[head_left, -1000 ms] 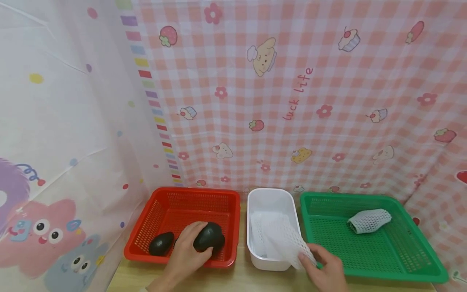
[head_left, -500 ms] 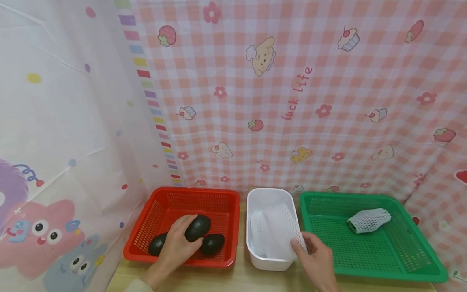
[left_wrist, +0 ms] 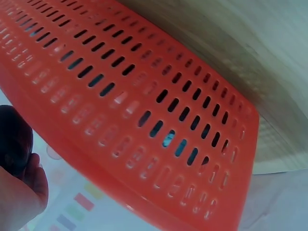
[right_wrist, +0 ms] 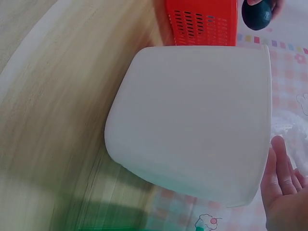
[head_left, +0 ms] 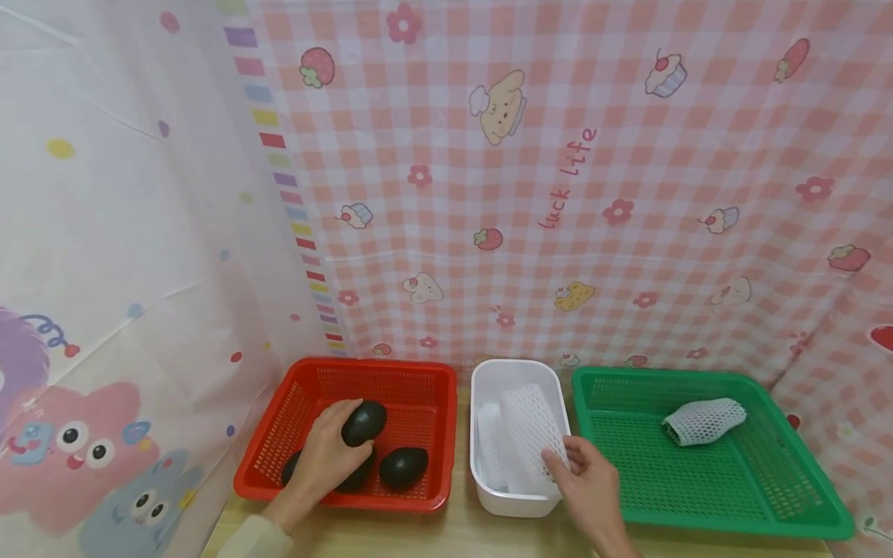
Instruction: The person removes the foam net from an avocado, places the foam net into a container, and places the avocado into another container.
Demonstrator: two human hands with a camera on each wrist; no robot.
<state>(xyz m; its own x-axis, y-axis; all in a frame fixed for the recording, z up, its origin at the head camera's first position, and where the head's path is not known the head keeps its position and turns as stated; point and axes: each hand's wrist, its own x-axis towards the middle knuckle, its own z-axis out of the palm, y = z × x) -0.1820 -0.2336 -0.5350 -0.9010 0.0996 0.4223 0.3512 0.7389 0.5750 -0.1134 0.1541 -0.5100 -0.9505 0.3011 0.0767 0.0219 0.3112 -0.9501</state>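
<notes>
My left hand (head_left: 322, 457) grips a dark avocado (head_left: 365, 421), raised over the red basket (head_left: 380, 505). The same avocado (left_wrist: 13, 137) shows at the left edge of the left wrist view. Beneath it in the basket lie an avocado (head_left: 404, 467) on the right, another (head_left: 357, 476) partly behind my hand, and one (head_left: 290, 468) mostly hidden at the left. With thumb and fingers, my right hand (head_left: 589, 482) pinches the lower end of a white foam net sleeve (head_left: 532, 422), which lies over the white bin (head_left: 519, 505).
To the right stands a green basket (head_left: 691, 484) with a net-wrapped item (head_left: 706, 421) inside. More white netting (head_left: 491, 442) lies in the bin. A pink checkered curtain (head_left: 446, 271) hangs close behind the containers. Wooden tabletop (head_left: 418, 535) shows in front.
My left hand has lifted the avocado and carried it leftward, uncovering others in the basket. My right hand has moved left and slightly up, bringing the net sleeve further over the bin.
</notes>
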